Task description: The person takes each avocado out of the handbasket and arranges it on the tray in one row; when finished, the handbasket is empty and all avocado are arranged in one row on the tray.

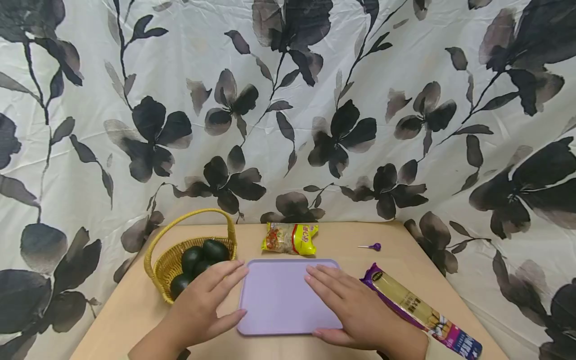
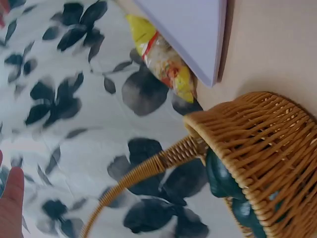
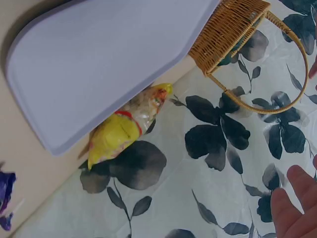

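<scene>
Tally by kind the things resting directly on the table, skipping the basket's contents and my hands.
Wicker basket: 1
Lilac tray: 1
Food packages: 2 (yellow-ended bag, long purple-edged packet)
Purple lollipop: 1
Total: 5

Floral cloth (image 1: 270, 150) behind a tan worktop (image 1: 344, 237)

The white cloth fills the back and both sides, printed with large black and grey flowers (image 1: 339, 140) and leaves (image 1: 285, 126). Fine creases cross it. The worktop's far edge meets the cloth. The light is soft and even.
</scene>
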`<state>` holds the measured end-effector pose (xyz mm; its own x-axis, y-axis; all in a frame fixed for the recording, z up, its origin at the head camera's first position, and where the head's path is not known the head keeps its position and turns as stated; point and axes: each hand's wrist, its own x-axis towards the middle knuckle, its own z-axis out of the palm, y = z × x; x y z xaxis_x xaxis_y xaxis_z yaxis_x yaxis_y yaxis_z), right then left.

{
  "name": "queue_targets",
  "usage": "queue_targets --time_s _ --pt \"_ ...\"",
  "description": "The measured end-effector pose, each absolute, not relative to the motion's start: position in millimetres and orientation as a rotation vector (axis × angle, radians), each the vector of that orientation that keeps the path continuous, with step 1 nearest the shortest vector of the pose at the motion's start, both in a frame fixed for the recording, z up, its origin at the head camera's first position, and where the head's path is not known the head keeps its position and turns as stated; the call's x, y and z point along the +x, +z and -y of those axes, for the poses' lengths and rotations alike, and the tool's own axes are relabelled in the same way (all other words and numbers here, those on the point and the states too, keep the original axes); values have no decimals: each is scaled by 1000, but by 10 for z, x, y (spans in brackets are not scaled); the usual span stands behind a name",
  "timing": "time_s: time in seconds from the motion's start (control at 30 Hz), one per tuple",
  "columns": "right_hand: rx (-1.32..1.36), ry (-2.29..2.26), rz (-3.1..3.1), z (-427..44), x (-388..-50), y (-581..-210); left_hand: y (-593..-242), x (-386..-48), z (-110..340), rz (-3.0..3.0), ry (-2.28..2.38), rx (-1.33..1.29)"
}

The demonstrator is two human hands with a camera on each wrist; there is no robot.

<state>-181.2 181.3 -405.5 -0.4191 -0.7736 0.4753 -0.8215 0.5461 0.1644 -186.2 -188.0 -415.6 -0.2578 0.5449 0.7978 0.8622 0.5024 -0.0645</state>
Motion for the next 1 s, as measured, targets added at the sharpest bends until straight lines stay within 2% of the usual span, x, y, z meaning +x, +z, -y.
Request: queue_targets --time_s 0.27,1.0 --pt "1236 411 2323 -1720 -1854 -4131 -4213 -1911 2088 1909 -690 -941" --pt "1211 781 2316 -1255 -2056 -4340 -4331 -1982 2657 1762 -617 -428"
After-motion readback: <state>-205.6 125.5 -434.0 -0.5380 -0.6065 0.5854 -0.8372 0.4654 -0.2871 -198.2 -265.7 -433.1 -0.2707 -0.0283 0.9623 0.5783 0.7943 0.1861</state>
